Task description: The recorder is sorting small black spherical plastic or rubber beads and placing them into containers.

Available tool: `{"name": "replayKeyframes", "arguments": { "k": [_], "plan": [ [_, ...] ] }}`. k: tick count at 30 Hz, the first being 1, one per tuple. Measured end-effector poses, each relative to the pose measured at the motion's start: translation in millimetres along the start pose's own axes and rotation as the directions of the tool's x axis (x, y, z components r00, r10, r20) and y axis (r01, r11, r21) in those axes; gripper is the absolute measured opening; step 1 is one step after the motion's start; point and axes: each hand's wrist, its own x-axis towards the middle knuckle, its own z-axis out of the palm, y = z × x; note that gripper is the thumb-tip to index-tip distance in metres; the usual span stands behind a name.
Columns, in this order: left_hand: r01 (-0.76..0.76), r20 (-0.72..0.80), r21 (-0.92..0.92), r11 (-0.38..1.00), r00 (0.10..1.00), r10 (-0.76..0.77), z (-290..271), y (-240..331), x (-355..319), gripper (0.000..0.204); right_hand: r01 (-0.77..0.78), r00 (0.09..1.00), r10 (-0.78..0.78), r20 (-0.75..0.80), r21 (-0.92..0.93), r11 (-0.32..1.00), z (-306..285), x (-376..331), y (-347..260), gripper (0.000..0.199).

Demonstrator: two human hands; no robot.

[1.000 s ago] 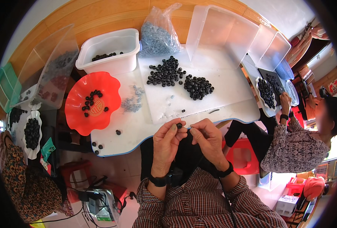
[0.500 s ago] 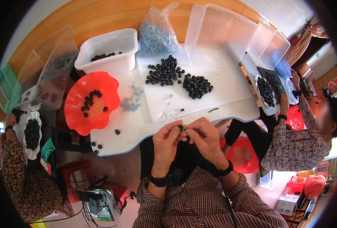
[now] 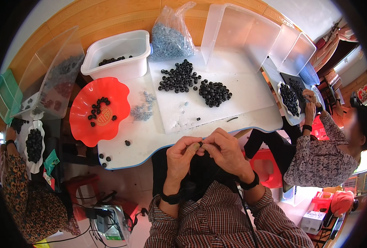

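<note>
My left hand (image 3: 181, 156) pinches a small black bead (image 3: 200, 144) between thumb and fingertips, just off the table's front edge. Fingertips of my right hand (image 3: 226, 153) are closed and meet the bead from the other side; whatever they grip is too small to make out. Beyond my hands, two heaps of black beads (image 3: 215, 94) lie on a white board (image 3: 243, 105). Left of them is a scatter of tiny clear-blue pieces (image 3: 143, 109). A red scalloped dish (image 3: 81, 118) holds several black beads, and a few loose ones lie near the table edge.
A white tub (image 3: 121, 70) with black beads, a plastic bag (image 3: 171, 43) of clear-blue pieces and an upright translucent bin (image 3: 241, 35) stand along the back. Co-workers sit at left and right, each near a white dish (image 3: 35, 165) of black beads. Cables (image 3: 96, 219) trail at lower left.
Both my hands have dropped slightly toward me, with the fingertips pressed closer around the bead. The co-worker at right has brought a second hand over the dark tray.
</note>
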Motion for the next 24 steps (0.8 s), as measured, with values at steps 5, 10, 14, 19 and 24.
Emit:
{"name": "replayKeyframes", "arguments": {
  "k": [5, 10, 14, 19, 24],
  "plan": [
    [-0.002, 0.086, 0.040, 0.999, 0.996, -0.001, -5.4, 4.3, -0.2, 0.016, -0.105, 0.984, 0.101, 0.144, 0.018, 0.994, -11.2, 4.0, -5.7, 0.009],
    [0.077, 0.116, -0.001, 0.997, 0.990, -0.076, -12.5, -3.5, 1.4, 0.018, -0.410, 0.908, 0.317, 0.273, 0.424, 0.808, -4.5, 6.1, 1.8, 0.013],
    [0.151, 0.100, -0.375, 0.915, 0.987, -0.122, -15.2, -15.7, 3.8, 0.021, -0.500, 0.864, 0.380, 0.330, 0.478, 0.722, -3.6, 12.0, 8.2, 0.012],
    [0.162, 0.101, -0.455, 0.876, 0.986, -0.130, -18.0, -17.4, 5.7, 0.022, -0.406, 0.914, 0.340, 0.222, 0.480, 0.778, 5.4, 11.7, 20.1, 0.012],
    [0.167, 0.009, -0.375, 0.912, 0.984, -0.177, -17.0, -17.5, 6.2, 0.022, -0.177, 0.981, 0.180, -0.068, 0.048, 0.983, 19.7, 18.4, 40.0, 0.010]
  ]
}}
